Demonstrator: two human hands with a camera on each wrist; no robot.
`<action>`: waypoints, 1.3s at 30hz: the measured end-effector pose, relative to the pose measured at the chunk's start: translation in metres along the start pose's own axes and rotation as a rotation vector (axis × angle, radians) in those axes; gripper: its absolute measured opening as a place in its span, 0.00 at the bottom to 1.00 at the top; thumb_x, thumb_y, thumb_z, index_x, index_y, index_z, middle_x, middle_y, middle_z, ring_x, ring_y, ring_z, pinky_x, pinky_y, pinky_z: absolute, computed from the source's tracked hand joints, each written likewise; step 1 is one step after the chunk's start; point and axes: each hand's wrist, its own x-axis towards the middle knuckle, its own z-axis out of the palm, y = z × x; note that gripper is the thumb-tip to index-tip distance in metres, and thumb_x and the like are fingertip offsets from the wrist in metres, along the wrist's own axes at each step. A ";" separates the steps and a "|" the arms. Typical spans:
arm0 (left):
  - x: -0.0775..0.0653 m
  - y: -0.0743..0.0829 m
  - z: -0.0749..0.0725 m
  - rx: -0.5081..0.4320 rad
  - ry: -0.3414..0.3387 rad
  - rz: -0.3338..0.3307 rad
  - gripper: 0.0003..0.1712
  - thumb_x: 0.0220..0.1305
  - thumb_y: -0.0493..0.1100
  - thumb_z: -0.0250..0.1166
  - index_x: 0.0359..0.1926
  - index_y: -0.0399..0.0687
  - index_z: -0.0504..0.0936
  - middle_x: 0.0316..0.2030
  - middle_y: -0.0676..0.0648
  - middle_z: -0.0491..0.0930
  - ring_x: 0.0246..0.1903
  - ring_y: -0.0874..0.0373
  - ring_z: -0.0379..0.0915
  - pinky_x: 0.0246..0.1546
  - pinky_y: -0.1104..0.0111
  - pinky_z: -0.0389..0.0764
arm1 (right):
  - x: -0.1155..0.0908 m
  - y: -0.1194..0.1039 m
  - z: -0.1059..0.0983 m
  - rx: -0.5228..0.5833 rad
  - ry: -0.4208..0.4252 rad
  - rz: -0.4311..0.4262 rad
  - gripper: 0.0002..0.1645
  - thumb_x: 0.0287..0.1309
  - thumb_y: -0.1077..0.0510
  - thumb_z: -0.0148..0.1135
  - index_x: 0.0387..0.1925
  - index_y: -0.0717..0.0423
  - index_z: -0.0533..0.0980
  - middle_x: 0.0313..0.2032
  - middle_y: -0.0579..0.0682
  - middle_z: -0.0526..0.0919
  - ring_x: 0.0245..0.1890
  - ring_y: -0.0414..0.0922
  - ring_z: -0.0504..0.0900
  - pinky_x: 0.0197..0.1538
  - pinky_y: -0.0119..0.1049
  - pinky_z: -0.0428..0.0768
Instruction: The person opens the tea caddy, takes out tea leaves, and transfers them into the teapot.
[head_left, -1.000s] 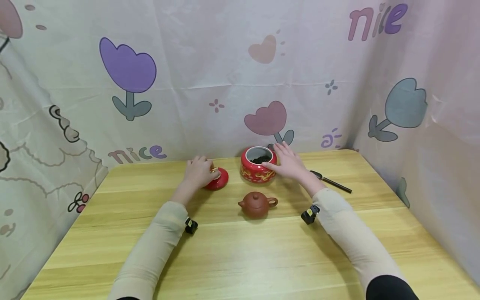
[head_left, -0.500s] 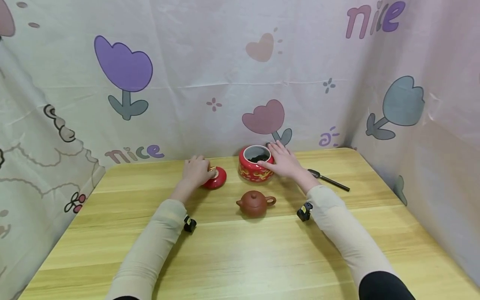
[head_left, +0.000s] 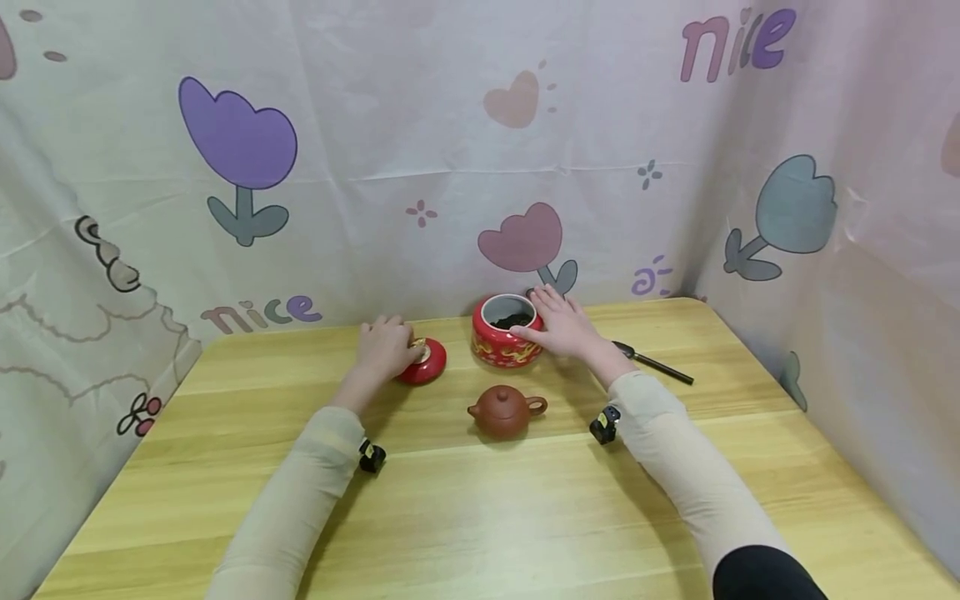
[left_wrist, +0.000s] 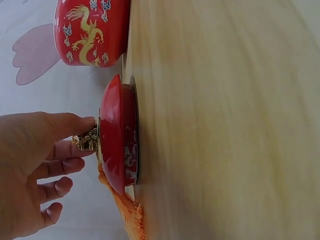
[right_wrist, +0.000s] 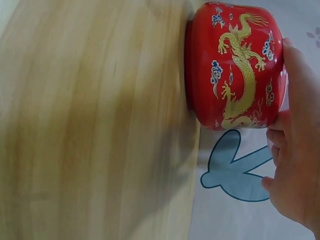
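Observation:
Between thumb and fingers, my left hand [head_left: 385,347] pinches the gold knob [left_wrist: 86,139] of a red lid [head_left: 425,362]. The lid sits low at the table surface, and an orange tassel [left_wrist: 131,212] hangs by it. To the right stands a red jar [head_left: 506,348] with gold dragons, upright and uncovered, dark loose contents [head_left: 513,321] inside. My right hand [head_left: 567,327] holds the jar at its right side, thumb on the front shoulder and fingers toward the back; some fingertips are hidden. A brown clay teapot [head_left: 503,413] with its lid on stands in front of the jar.
A dark, long-handled scoop-like tool [head_left: 654,362] lies on the wooden table [head_left: 480,517], right of my right hand. Behind the table's far edge hangs a printed curtain [head_left: 360,167], close to the jar. It also runs along both sides.
The whole scene shifts slightly left as the head view turns. Both hands keep their places on the lid knob and the jar.

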 end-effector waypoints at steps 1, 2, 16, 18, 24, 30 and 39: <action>-0.001 0.000 0.000 -0.001 0.002 0.001 0.17 0.61 0.56 0.65 0.29 0.47 0.80 0.37 0.46 0.77 0.44 0.46 0.69 0.46 0.52 0.66 | 0.000 0.000 0.000 -0.002 -0.001 0.002 0.58 0.59 0.20 0.42 0.76 0.55 0.49 0.78 0.53 0.47 0.79 0.51 0.41 0.76 0.58 0.44; -0.001 0.000 0.000 0.001 0.005 0.003 0.17 0.61 0.56 0.65 0.29 0.47 0.80 0.37 0.46 0.77 0.45 0.46 0.69 0.46 0.52 0.66 | 0.000 0.000 0.000 0.000 -0.002 0.003 0.58 0.59 0.20 0.42 0.76 0.55 0.49 0.78 0.53 0.47 0.79 0.51 0.41 0.76 0.58 0.44; 0.000 0.003 -0.016 0.031 0.054 0.032 0.18 0.62 0.57 0.64 0.27 0.48 0.78 0.40 0.47 0.79 0.44 0.47 0.68 0.44 0.53 0.65 | -0.002 -0.004 -0.002 0.031 -0.004 0.011 0.57 0.59 0.22 0.45 0.76 0.55 0.51 0.77 0.54 0.49 0.79 0.52 0.42 0.76 0.58 0.44; 0.000 0.004 -0.020 0.035 0.064 0.040 0.19 0.62 0.57 0.64 0.27 0.48 0.78 0.39 0.47 0.78 0.44 0.46 0.68 0.44 0.52 0.65 | -0.002 -0.004 -0.002 0.039 -0.007 0.016 0.57 0.59 0.22 0.45 0.76 0.55 0.51 0.77 0.53 0.50 0.79 0.51 0.42 0.76 0.58 0.44; 0.002 0.009 -0.033 0.047 0.083 0.052 0.19 0.62 0.58 0.63 0.27 0.49 0.76 0.36 0.48 0.76 0.42 0.47 0.68 0.44 0.53 0.66 | -0.001 -0.003 -0.002 0.044 -0.015 0.014 0.58 0.58 0.20 0.44 0.76 0.55 0.52 0.77 0.54 0.50 0.79 0.52 0.42 0.76 0.59 0.46; 0.007 0.017 -0.046 0.028 0.121 0.067 0.17 0.63 0.57 0.62 0.27 0.49 0.77 0.36 0.47 0.77 0.42 0.47 0.68 0.43 0.53 0.66 | 0.001 -0.003 0.000 0.036 -0.010 0.007 0.58 0.58 0.20 0.44 0.76 0.55 0.52 0.77 0.54 0.51 0.78 0.52 0.43 0.76 0.59 0.45; 0.016 0.032 -0.062 -0.005 0.135 0.064 0.17 0.64 0.57 0.60 0.31 0.49 0.79 0.37 0.48 0.75 0.42 0.48 0.66 0.45 0.53 0.65 | -0.001 -0.005 -0.002 0.052 -0.012 0.018 0.55 0.60 0.24 0.47 0.75 0.56 0.53 0.77 0.54 0.52 0.78 0.51 0.43 0.76 0.58 0.46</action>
